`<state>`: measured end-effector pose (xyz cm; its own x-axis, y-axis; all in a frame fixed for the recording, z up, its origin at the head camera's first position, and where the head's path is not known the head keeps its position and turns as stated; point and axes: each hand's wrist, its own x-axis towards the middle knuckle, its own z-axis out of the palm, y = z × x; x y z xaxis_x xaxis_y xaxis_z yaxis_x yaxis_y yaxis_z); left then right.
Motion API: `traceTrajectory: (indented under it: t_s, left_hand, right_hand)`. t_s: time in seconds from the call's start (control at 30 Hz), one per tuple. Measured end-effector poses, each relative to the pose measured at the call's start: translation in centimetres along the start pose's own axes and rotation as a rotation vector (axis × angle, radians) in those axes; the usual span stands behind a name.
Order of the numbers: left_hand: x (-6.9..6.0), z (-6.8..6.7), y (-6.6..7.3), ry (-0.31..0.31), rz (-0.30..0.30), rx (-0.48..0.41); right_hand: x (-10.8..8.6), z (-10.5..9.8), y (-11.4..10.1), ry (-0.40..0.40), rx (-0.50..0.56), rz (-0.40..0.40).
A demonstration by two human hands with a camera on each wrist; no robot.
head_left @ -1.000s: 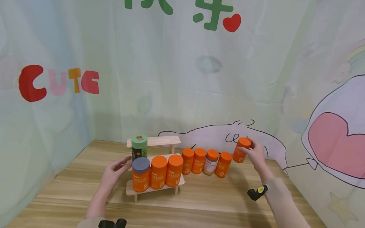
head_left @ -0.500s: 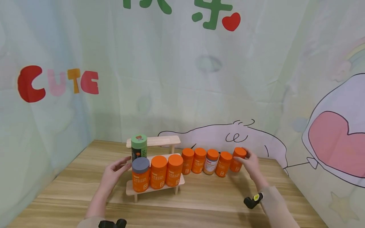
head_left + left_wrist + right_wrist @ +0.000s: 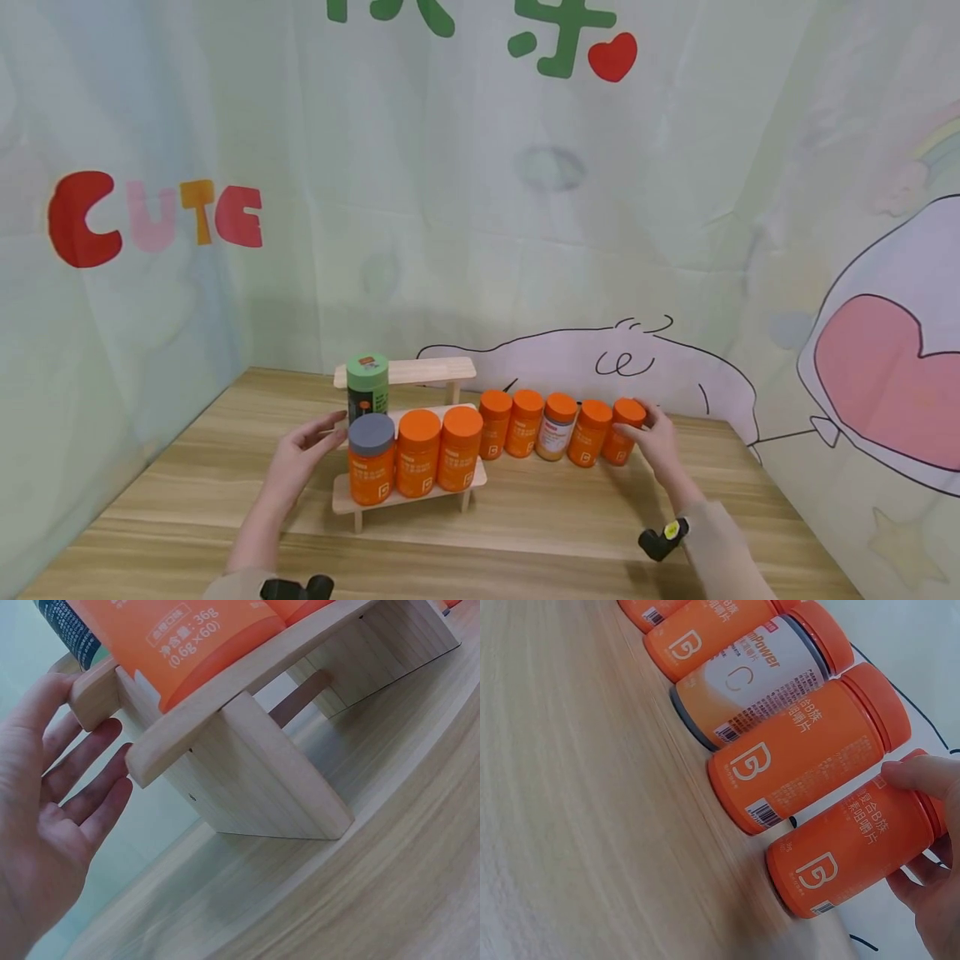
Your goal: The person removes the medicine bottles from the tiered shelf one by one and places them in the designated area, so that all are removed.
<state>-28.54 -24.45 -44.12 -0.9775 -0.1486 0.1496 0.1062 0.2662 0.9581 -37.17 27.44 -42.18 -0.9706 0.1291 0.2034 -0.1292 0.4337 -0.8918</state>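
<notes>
My right hand holds the rightmost orange supplement bottle near its lid, thumb in front and fingers behind. The bottle stands upright on the table at the right end of a row. Beside it are another orange bottle, a white-labelled bottle and further orange bottles. At the left end of a tiered wooden rack, my left hand grips a shelf end between thumb and fingers. The rack's front step bears a grey-lidded bottle and two orange-lidded ones. Behind stands a green-lidded bottle.
The wood-grain table extends in front of the rack and the row. A printed cloth backdrop hangs close behind the bottles and along both sides. The rack's bare top shelf rises at the back.
My right hand has lowered the orange bottle leftward from the air onto the table, at the row's right end. My left hand has stayed at the rack.
</notes>
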Motion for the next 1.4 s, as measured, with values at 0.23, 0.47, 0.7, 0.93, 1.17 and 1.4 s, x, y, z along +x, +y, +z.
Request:
traceTrajectory:
  t_s: [0.23, 0.47, 0.7, 0.93, 1.17, 1.4]
  left_hand:
    - [-0.1, 0.1, 0.3, 0.005, -0.003, -0.006]
    - [-0.1, 0.0, 0.3, 0.003, -0.026, 0.005]
    - [-0.2, -0.1, 0.4, 0.007, -0.024, -0.005]
    - [-0.2, 0.1, 0.4, 0.010, -0.011, 0.011]
    - [-0.2, 0.1, 0.4, 0.012, -0.007, -0.005]
    - [-0.3, 0.1, 0.4, 0.015, -0.001, -0.018]
  right_hand:
    - [-0.4, -0.1, 0.2, -0.003, 0.000, 0.003]
    - [-0.3, 0.3, 0.6, 0.004, 0.026, -0.012]
    - [-0.3, 0.5, 0.7, 0.001, 0.031, -0.016]
    - [-0.4, 0.4, 0.7, -0.004, 0.033, -0.014]
    - [-0.6, 0.2, 0.3, -0.005, 0.047, -0.006]
    - [-0.5, 0.1, -0.8, -0.012, 0.068, -0.032]
